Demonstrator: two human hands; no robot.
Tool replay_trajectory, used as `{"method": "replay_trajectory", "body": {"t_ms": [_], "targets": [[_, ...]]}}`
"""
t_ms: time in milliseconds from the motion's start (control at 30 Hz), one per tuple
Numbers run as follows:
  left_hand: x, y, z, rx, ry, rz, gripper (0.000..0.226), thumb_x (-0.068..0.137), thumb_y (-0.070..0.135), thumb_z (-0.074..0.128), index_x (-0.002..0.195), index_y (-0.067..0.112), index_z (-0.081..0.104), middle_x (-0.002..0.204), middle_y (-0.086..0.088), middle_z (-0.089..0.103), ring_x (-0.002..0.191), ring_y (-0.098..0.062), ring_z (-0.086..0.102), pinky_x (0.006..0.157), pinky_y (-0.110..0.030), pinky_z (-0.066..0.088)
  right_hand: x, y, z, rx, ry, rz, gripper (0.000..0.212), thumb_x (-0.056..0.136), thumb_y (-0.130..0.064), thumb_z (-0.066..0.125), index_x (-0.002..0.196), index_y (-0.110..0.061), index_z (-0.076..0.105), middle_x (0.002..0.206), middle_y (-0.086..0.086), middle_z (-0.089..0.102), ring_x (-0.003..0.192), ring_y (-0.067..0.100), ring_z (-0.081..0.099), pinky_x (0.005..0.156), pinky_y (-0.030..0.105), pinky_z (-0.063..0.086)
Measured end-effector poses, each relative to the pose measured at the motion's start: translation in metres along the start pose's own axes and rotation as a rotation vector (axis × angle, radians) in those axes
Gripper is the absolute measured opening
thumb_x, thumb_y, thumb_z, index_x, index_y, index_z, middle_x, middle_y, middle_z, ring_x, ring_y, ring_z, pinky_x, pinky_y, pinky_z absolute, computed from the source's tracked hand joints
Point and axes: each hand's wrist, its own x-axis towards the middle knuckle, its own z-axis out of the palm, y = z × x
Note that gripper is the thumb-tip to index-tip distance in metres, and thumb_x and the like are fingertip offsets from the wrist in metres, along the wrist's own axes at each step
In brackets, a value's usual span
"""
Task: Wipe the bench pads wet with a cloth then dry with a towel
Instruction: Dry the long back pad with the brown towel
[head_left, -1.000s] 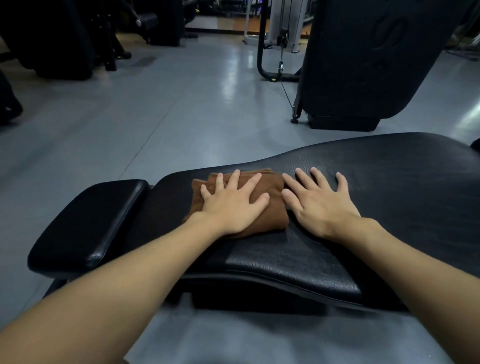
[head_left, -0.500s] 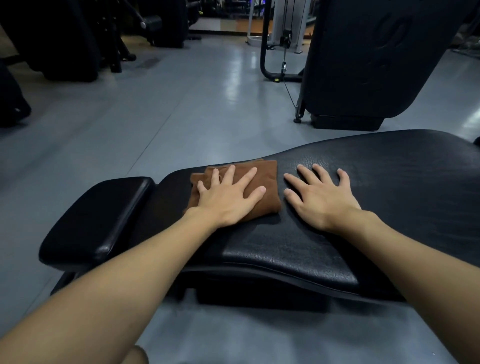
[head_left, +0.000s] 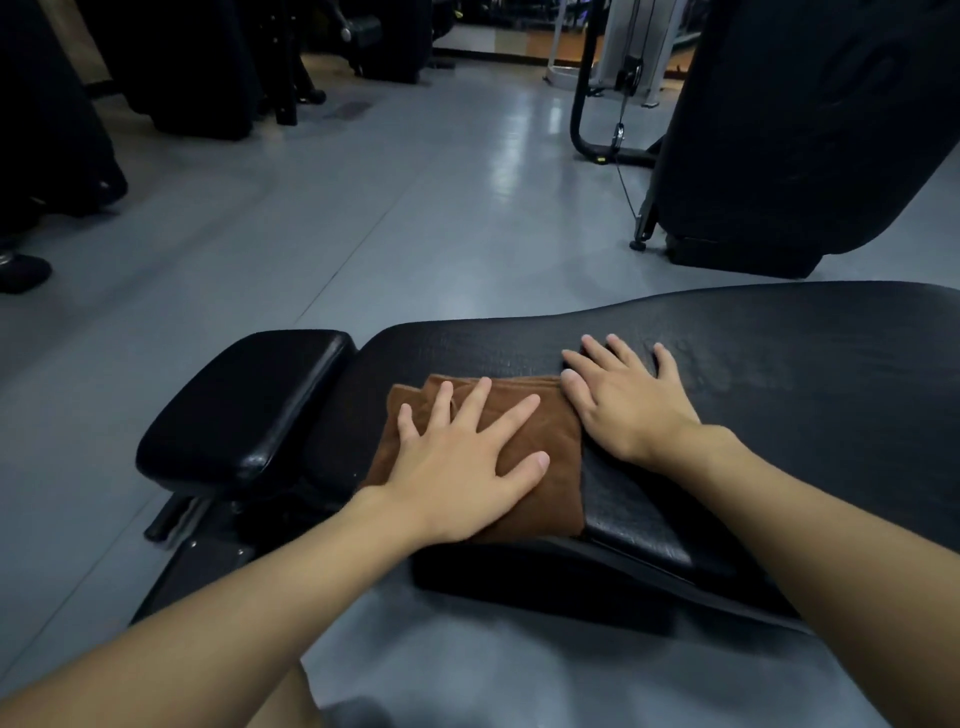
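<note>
Left hand (head_left: 462, 467), fingers splayed flat, pressing folded brown cloth (head_left: 558, 434) onto bench pad (head_left: 779, 364) near edge for wiping; right hand (head_left: 628, 405) lying flat alongside, gripping nothing, bracing.

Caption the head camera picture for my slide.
Left hand presses a brown cloth on a black bench pad; right hand rests flat beside it.

Left grip (head_left: 457, 467) and right grip (head_left: 628, 410) are bare, forearms (head_left: 249, 613) likewise, fingernails seemingly short.

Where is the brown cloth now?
Head view: the folded brown cloth lies on the long black bench pad, under the left hand, beside the right hand.
</note>
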Motion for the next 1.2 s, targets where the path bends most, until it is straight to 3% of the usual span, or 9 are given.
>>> {"method": "replay_trajectory", "body": {"t_ms": [233,433,700,800,867,967,1200], "targets": [[0.09,-0.026,-0.015,-0.049,-0.043,-0.1,0.061,0.09,0.079,0.021,0.147,0.065,0.005,0.168,0.004,-0.004,0.153,-0.036,-0.006,0.114,-0.072,-0.001,0.0,-0.002,0.005,-0.077,-0.03,-0.009,0.063,0.1,-0.057,0.001,0.159,-0.035,0.005,0.168,-0.006,0.003,0.154,0.019,-0.004,0.12,0.057,-0.006],[0.141,-0.036,-0.021,-0.079,-0.01,-0.171,0.062,0.09,0.078,0.019,0.149,0.06,0.012,0.167,0.0,0.012,0.152,-0.038,0.004,0.112,-0.074,0.003,0.005,0.001,0.007,-0.109,-0.009,-0.014,0.058,0.102,-0.054,0.007,0.157,-0.036,0.016,0.168,-0.007,0.005,0.154,0.019,-0.002,0.12,0.058,-0.003],[0.063,-0.045,-0.01,-0.049,-0.026,-0.098,0.061,0.092,0.077,0.014,0.15,0.061,0.002,0.168,0.002,-0.004,0.153,-0.036,-0.005,0.116,-0.069,0.0,0.005,-0.001,0.004,-0.119,-0.031,0.011,0.059,0.102,-0.055,0.011,0.157,-0.036,0.019,0.167,-0.006,0.009,0.154,0.019,0.002,0.119,0.059,-0.001],[0.022,-0.05,-0.004,-0.039,-0.025,-0.081,0.061,0.092,0.076,0.014,0.149,0.061,0.0,0.168,0.003,-0.004,0.153,-0.035,-0.005,0.116,-0.069,0.001,0.006,-0.012,0.0,-0.219,0.005,0.012,0.055,0.102,-0.048,0.02,0.15,-0.026,0.035,0.164,0.001,0.02,0.152,0.025,0.009,0.116,0.066,0.0],[-0.002,-0.052,0.0,-0.023,-0.005,-0.08,0.061,0.092,0.074,0.015,0.149,0.061,0.0,0.168,0.003,-0.004,0.153,-0.035,-0.004,0.117,-0.068,0.001,0.014,-0.028,-0.003,-0.156,0.063,-0.019,0.051,0.102,-0.041,0.028,0.146,-0.02,0.041,0.163,0.002,0.025,0.152,0.023,0.012,0.117,0.065,0.003],[-0.021,-0.053,0.004,-0.014,0.013,-0.089,0.062,0.092,0.073,0.017,0.149,0.061,0.0,0.168,0.003,-0.005,0.153,-0.033,-0.006,0.117,-0.067,0.0,0.026,-0.059,0.001,0.035,0.017,-0.095,0.053,0.104,-0.038,0.029,0.156,-0.027,0.026,0.166,-0.003,0.019,0.153,0.017,0.011,0.119,0.06,0.004],[0.024,-0.074,-0.002,-0.049,-0.011,-0.135,0.061,0.09,0.076,0.021,0.147,0.065,0.003,0.168,0.006,-0.005,0.153,-0.033,-0.005,0.116,-0.069,0.001,0.03,-0.067,0.023,-0.013,-0.009,-0.142,0.06,0.103,-0.05,0.007,0.159,-0.029,0.006,0.167,-0.005,0.013,0.154,0.016,0.005,0.121,0.057,0.0]]}}
